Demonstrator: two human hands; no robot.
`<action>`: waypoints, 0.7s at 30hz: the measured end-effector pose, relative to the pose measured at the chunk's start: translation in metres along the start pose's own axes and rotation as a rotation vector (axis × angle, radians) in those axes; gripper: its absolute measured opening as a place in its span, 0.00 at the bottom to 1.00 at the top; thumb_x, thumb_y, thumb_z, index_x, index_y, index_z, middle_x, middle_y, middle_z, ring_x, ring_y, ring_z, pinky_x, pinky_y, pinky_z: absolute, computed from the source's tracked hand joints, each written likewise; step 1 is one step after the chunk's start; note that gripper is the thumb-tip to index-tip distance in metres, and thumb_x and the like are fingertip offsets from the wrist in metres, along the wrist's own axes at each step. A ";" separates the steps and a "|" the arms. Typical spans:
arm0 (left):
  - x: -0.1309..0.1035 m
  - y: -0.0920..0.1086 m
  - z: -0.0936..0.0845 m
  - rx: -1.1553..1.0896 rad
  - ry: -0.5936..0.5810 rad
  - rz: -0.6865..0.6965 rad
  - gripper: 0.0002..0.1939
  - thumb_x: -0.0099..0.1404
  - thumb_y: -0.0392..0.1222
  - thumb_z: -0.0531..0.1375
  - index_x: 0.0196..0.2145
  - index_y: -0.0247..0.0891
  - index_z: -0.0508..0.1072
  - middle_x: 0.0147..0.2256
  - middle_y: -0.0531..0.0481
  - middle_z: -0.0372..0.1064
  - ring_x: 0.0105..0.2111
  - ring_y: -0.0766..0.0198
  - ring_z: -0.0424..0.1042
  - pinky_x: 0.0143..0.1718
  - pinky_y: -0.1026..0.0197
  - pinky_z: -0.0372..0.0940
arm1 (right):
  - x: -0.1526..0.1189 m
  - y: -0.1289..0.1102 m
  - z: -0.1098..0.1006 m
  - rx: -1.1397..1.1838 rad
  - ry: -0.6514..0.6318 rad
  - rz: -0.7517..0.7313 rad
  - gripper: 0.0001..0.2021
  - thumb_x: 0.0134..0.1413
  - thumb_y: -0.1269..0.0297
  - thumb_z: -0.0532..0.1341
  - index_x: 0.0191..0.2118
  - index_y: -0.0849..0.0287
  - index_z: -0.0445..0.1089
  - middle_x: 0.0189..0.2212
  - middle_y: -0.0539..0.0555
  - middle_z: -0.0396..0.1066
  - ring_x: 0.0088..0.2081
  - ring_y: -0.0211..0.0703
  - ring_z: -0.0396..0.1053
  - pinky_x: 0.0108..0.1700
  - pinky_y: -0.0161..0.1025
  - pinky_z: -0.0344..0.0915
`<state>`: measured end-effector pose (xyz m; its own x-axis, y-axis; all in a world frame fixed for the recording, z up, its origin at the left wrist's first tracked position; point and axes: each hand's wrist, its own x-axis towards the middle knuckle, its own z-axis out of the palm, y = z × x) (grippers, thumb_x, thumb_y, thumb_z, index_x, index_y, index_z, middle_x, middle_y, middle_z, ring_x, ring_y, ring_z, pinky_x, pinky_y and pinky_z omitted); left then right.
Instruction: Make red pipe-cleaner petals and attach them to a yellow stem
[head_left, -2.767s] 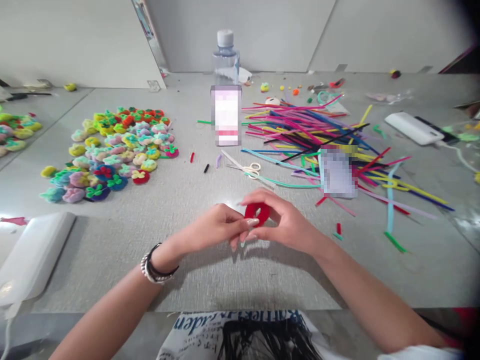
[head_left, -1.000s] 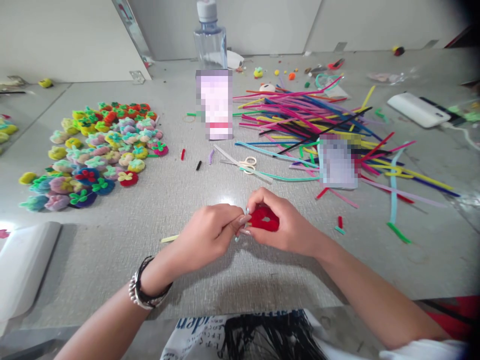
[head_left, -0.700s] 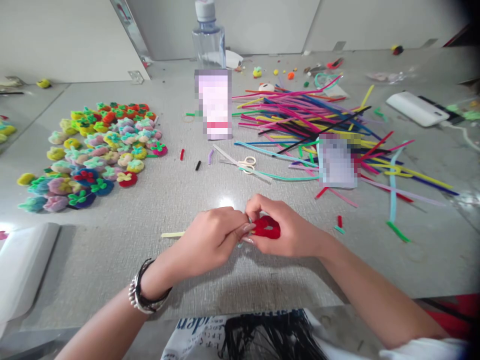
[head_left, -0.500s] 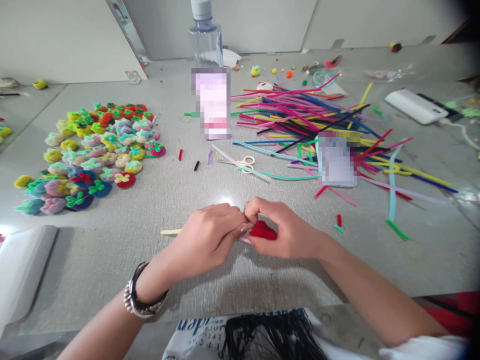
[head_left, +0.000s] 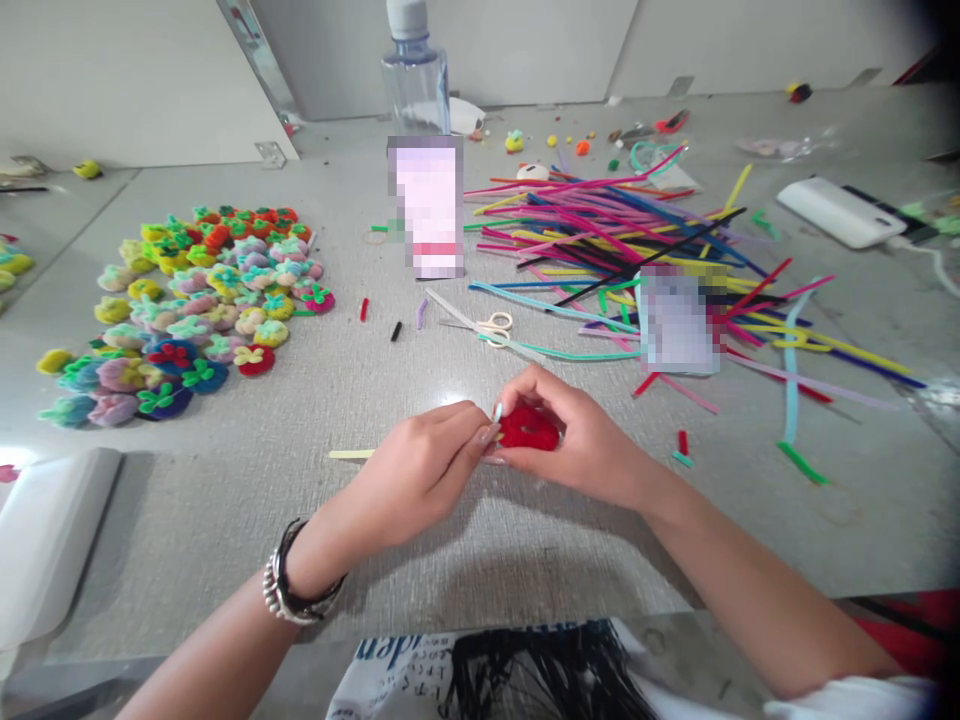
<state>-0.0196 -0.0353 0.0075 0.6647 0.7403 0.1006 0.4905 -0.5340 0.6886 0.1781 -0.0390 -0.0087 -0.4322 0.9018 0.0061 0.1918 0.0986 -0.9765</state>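
A red fuzzy piece [head_left: 529, 428], rounded like the pipe-cleaner shapes on the table, sits in my right hand [head_left: 581, 430], between its thumb and curled fingers. Against its left side my left hand [head_left: 427, 465] is closed in a pinch. From behind that hand a pale yellow pipe cleaner [head_left: 351, 455] sticks out to the left, and a bit of yellow shows at the fingertips beside the red piece. My fingers cover the spot where yellow and red meet. Beyond my hands lie cream-handled scissors [head_left: 496, 328].
Many finished fuzzy shapes [head_left: 195, 310] lie grouped at left. A heap of coloured pipe cleaners [head_left: 600, 225] spreads at back right, with a blurred phone [head_left: 679, 325] on it. Another phone [head_left: 429, 210] leans on a bottle [head_left: 415, 85]. A white power bank [head_left: 840, 212] lies far right.
Both hands have shifted slightly upward in view. The red piece is turned so that more of its face shows, and the right fingers have opened a little around it.
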 end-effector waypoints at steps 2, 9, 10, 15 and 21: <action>0.000 0.000 0.000 -0.005 0.005 -0.014 0.15 0.74 0.38 0.45 0.28 0.37 0.60 0.26 0.55 0.59 0.25 0.70 0.59 0.28 0.65 0.54 | 0.002 0.002 0.000 0.033 0.032 -0.024 0.16 0.48 0.64 0.69 0.39 0.54 0.63 0.33 0.47 0.65 0.33 0.35 0.65 0.36 0.33 0.64; 0.001 -0.001 0.003 -0.005 0.023 -0.042 0.15 0.73 0.39 0.46 0.27 0.37 0.59 0.25 0.56 0.59 0.24 0.71 0.59 0.26 0.66 0.53 | 0.006 0.003 -0.001 -0.022 0.060 -0.135 0.11 0.51 0.62 0.68 0.38 0.55 0.67 0.38 0.51 0.66 0.40 0.41 0.67 0.43 0.39 0.65; 0.001 -0.002 0.003 0.000 0.029 -0.050 0.15 0.73 0.39 0.47 0.27 0.37 0.59 0.25 0.56 0.59 0.23 0.71 0.59 0.26 0.66 0.52 | 0.006 0.003 -0.001 -0.029 0.063 -0.143 0.11 0.51 0.62 0.68 0.38 0.56 0.67 0.38 0.51 0.66 0.40 0.41 0.67 0.43 0.39 0.65; -0.001 -0.004 0.005 0.027 0.070 -0.104 0.11 0.72 0.40 0.48 0.32 0.37 0.62 0.27 0.54 0.64 0.24 0.70 0.62 0.27 0.65 0.54 | 0.007 0.002 -0.001 -0.052 0.084 -0.151 0.10 0.52 0.62 0.67 0.38 0.56 0.67 0.38 0.52 0.66 0.41 0.42 0.67 0.44 0.40 0.65; -0.002 -0.005 0.005 0.122 0.097 -0.101 0.07 0.72 0.40 0.48 0.40 0.37 0.64 0.32 0.50 0.70 0.27 0.67 0.67 0.29 0.64 0.58 | 0.007 0.002 -0.002 -0.037 0.096 -0.147 0.10 0.52 0.64 0.67 0.38 0.55 0.67 0.37 0.51 0.66 0.41 0.41 0.66 0.45 0.41 0.65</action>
<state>-0.0204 -0.0358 0.0003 0.5542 0.8253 0.1082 0.6203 -0.4962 0.6075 0.1770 -0.0323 -0.0099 -0.3721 0.9123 0.1707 0.1660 0.2464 -0.9549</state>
